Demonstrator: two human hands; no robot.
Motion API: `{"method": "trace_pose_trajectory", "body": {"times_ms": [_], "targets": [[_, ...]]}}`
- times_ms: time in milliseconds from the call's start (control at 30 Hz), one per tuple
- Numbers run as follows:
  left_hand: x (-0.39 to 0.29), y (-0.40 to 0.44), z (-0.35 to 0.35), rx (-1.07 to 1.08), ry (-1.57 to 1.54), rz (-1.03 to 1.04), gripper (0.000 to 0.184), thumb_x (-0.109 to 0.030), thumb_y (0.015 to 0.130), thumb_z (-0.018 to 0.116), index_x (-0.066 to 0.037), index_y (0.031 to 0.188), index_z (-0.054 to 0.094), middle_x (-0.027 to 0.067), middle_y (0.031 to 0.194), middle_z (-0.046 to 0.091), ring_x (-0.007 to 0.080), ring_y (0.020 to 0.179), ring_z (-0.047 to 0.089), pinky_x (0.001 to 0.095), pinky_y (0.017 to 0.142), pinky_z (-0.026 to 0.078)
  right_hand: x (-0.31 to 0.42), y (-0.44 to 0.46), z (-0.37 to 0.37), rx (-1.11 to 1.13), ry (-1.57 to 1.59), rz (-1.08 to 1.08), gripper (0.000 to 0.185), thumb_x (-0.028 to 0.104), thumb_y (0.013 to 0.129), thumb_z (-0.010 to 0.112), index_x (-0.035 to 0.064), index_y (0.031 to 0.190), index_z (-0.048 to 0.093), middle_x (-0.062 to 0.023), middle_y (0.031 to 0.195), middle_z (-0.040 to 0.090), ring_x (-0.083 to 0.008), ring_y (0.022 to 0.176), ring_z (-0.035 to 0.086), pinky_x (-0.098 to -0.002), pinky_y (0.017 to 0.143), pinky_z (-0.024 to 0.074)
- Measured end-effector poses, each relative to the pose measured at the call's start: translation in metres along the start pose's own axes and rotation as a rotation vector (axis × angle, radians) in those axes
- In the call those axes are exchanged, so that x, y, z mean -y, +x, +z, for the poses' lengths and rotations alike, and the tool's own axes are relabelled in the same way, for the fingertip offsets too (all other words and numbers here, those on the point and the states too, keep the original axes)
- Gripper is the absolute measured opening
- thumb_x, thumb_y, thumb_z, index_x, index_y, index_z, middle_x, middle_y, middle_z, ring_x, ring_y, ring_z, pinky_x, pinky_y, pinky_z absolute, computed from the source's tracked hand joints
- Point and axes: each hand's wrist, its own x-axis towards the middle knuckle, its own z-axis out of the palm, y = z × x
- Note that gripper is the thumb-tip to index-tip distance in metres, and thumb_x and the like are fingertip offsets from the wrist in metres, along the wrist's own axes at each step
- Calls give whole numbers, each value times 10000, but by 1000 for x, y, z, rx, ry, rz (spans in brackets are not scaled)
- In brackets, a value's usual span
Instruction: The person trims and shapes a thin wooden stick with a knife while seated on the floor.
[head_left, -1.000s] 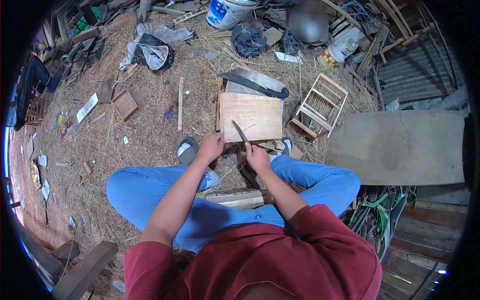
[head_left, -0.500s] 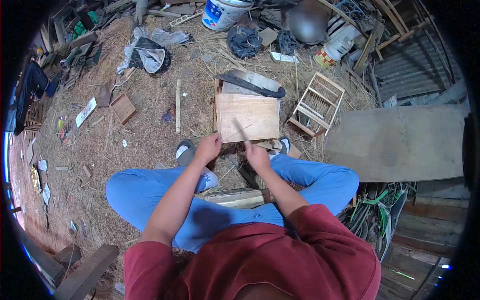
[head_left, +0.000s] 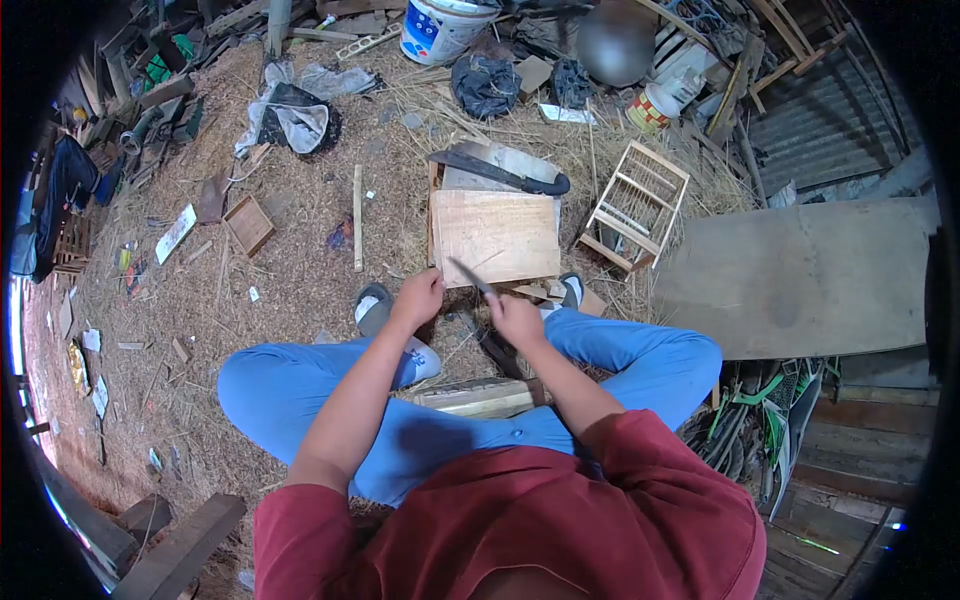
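My right hand (head_left: 519, 319) is wrapped round the handle of a knife (head_left: 470, 275). Its blade slants up and left over the near edge of a pale wooden board (head_left: 500, 225). At that board's near left corner is my left hand (head_left: 420, 298), its fingers pinched together; whatever is between them is too small to make out. A thin line, perhaps a sliver of wood, shows on the board near the blade. Behind, a long dark tool with a hooked handle (head_left: 500, 172) rests across the far side of the board's support.
A small barred wooden cage (head_left: 635, 208) stands right of the board. Further right is a large flat panel (head_left: 790, 285). A shallow wooden box (head_left: 248, 225) and a wooden strip (head_left: 358, 218) lie left. Buckets (head_left: 440, 32) and black bags (head_left: 486, 85) sit at the back.
The knife blade has swung down and left, closer to my left hand. My left hand stays at the board's corner, nearly unmoved.
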Motion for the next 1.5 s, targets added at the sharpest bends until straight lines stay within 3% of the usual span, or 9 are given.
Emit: {"method": "trace_pose_trajectory", "body": {"times_ms": [133, 267, 667, 733, 1133, 1200, 1333, 1400, 1500], "targets": [[-2, -1, 0, -5, 0, -10, 212, -211, 942, 605, 0, 931, 624, 245, 865, 652, 445, 838, 639, 515, 746, 494, 0, 18, 2, -163, 145, 189, 614, 517, 1023, 446, 14, 760, 679, -266, 748, 667, -467, 756, 673, -558, 702, 536], [0, 1, -1, 1, 9, -12, 226, -222, 949, 600, 2, 931, 625, 248, 871, 650, 445, 838, 636, 512, 744, 490, 15, -3, 3, 12, -19, -25, 631, 508, 1034, 427, 0, 758, 679, -277, 737, 662, -464, 747, 673, -569, 700, 525], [7, -2, 4, 16, 17, -3, 245, -235, 959, 588, 3, 911, 623, 243, 891, 650, 436, 854, 642, 498, 760, 493, 12, 5, 15, -60, 82, 92, 600, 532, 1010, 462, 20, 813, 704, -269, 762, 681, -457, 755, 684, -555, 712, 544], [7, 0, 6, -10, 9, -1, 238, -231, 956, 587, -1, 917, 633, 245, 907, 656, 443, 874, 643, 505, 777, 497, 21, -2, 11, 33, -49, -127, 599, 525, 1012, 462, 23, 787, 701, -270, 760, 678, -452, 740, 682, -554, 698, 541], [9, 3, 1, 78, -27, -27, 263, -247, 966, 552, -9, 928, 658, 230, 886, 675, 422, 859, 660, 491, 774, 504, 2, 11, 14, -68, 91, 83, 600, 542, 1012, 454, 51, 767, 698, -263, 767, 684, -456, 751, 681, -561, 717, 538], [10, 4, 3, 72, -12, -33, 267, -249, 967, 550, -10, 927, 661, 228, 879, 676, 414, 855, 663, 486, 770, 505, 9, 1, 11, 22, -80, -109, 603, 544, 1011, 456, 48, 764, 695, -262, 770, 684, -458, 753, 680, -562, 716, 535], [12, 5, 3, 98, -21, -63, 253, -239, 956, 566, -1, 945, 651, 265, 934, 673, 467, 916, 642, 528, 814, 501, -13, 22, 2, -106, 86, 220, 646, 568, 1018, 422, 40, 792, 716, -267, 771, 681, -456, 745, 679, -562, 712, 534], [10, 2, 2, 100, -16, -68, 254, -239, 955, 567, 1, 941, 649, 265, 931, 672, 466, 913, 642, 529, 812, 500, -5, 7, 2, -28, 71, 41, 676, 578, 1019, 417, 9, 799, 709, -271, 764, 677, -462, 753, 677, -565, 716, 535], [6, 6, 2, 92, -10, -80, 256, -239, 952, 570, 3, 927, 647, 264, 923, 671, 466, 905, 641, 529, 807, 500, -2, 12, -3, -88, 123, 232, 639, 557, 1013, 442, 9, 800, 691, -281, 778, 675, -479, 785, 672, -568, 751, 530]]}}
